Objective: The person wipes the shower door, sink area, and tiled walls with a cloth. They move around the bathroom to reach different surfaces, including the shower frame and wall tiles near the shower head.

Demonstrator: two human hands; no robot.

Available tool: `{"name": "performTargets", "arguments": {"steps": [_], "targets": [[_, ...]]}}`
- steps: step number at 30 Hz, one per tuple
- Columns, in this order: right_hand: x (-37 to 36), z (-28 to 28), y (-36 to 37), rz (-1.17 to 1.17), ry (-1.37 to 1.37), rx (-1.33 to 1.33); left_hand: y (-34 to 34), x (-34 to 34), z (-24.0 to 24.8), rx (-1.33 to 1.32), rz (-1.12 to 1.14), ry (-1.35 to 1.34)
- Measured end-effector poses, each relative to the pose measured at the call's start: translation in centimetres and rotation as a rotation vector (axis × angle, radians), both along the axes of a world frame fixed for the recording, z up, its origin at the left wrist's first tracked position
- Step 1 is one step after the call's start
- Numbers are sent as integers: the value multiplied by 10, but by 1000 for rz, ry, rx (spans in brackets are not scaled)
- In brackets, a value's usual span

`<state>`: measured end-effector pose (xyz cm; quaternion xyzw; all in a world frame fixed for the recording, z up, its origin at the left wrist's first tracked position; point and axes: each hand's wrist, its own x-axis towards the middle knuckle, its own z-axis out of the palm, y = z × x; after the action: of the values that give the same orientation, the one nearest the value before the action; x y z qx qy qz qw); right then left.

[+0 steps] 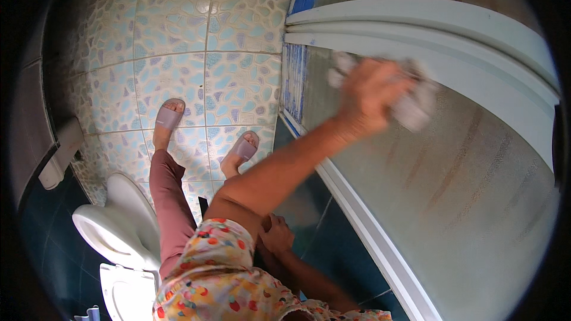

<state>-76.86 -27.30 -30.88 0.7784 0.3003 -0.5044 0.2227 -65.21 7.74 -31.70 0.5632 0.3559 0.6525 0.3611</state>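
My left arm reaches across to the right, and my left hand (369, 92) is closed around a crumpled pale grey cloth (416, 107). Motion blurs both the hand and the cloth, whose bunched ends stick out on either side of the fingers. The cloth lies over the frosted glass panel (476, 160), just by its white frame rail (410, 41). My right hand (276, 235) is low, close beside my left elbow, with its fingers curled in. Whatever it may hold is hidden. Brownish streaks run down the glass.
A white toilet (128, 226) with its lid raised stands at lower left. My feet, in mauve slippers (241, 148), are on the pebble-patterned tile floor (172, 30). A white metal edge (369, 226) runs along the glass. Blue strips (294, 77) border the panel, and dark tiles (318, 202) lie below.
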Motion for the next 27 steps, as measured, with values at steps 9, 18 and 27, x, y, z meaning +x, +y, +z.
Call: {"name": "performTargets", "arguments": {"steps": [9, 18, 27], "targets": [[3, 3, 10, -40, -38, 10, -15, -19, -165, -706, -109, 105], [7, -11, 0, 0, 40, -247, -27, 18, 119, -45, 32, -359], [10, -9, 9, 3, -29, 31, -23, 11, -3, 67, -84, -196]]}}
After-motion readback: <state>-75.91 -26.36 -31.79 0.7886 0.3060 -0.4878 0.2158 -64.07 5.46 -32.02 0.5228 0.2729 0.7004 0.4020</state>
